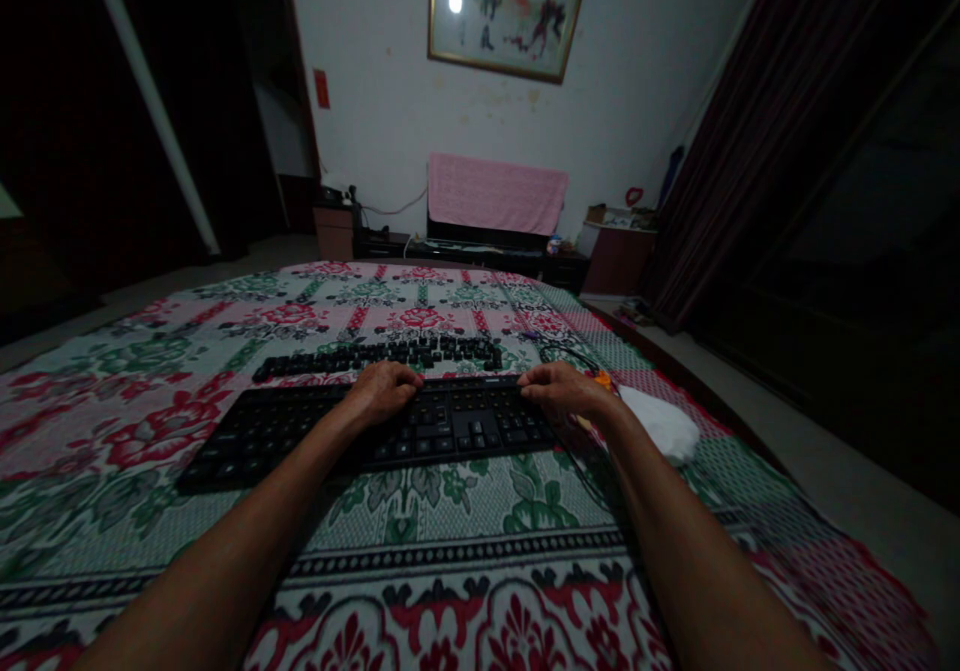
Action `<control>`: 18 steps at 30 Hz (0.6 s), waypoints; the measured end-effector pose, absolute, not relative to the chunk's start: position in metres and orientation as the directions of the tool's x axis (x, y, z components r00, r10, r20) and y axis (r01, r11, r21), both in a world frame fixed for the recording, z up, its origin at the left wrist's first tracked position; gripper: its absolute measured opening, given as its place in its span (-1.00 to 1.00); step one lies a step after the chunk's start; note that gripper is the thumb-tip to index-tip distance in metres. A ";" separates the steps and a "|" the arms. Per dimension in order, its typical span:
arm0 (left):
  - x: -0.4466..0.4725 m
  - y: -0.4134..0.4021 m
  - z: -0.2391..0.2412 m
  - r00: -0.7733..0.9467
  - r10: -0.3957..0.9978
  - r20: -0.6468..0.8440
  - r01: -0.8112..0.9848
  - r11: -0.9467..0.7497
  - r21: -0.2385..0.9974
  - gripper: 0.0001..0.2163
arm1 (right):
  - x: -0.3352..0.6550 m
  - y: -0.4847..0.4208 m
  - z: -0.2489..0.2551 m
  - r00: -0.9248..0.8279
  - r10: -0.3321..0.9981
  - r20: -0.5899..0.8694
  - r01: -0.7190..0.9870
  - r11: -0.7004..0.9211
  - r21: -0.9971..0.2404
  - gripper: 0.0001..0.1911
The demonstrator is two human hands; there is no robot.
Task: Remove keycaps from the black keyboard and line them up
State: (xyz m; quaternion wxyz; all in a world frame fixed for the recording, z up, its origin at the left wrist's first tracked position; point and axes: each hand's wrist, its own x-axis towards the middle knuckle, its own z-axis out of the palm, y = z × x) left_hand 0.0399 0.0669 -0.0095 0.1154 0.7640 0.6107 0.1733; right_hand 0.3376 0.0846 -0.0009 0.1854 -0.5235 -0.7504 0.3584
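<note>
Keyboard [300, 431] lies flat on the bed [450, 571], long axis left to right. Left hand [382, 391] clasps the middle of its far edge, right hand [559, 389] its far right corner, fingers curled over; a black key strip [375, 356] lies just beyond it.

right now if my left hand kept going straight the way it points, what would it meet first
Probably the row of black key-like pieces just beyond the keyboard, on the bedspread. Your left hand sits at the keyboard's far edge; depth is unclear.
</note>
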 end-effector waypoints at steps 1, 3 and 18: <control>0.040 0.067 -0.010 0.195 0.973 0.124 0.893 -0.228 0.388 -0.76 | 0.338 0.085 -0.001 -0.379 0.920 -0.098 0.651 0.190 -0.735 -0.79; 0.040 0.067 -0.009 0.198 0.972 0.122 0.895 -0.231 0.382 -0.76 | 0.338 0.085 -0.001 -0.375 0.922 -0.097 0.653 0.189 -0.734 -0.80; 0.040 0.068 -0.009 0.207 0.972 0.112 0.889 -0.234 0.393 -0.76 | 0.340 0.088 -0.005 -0.367 0.924 -0.112 0.639 0.162 -0.752 -0.80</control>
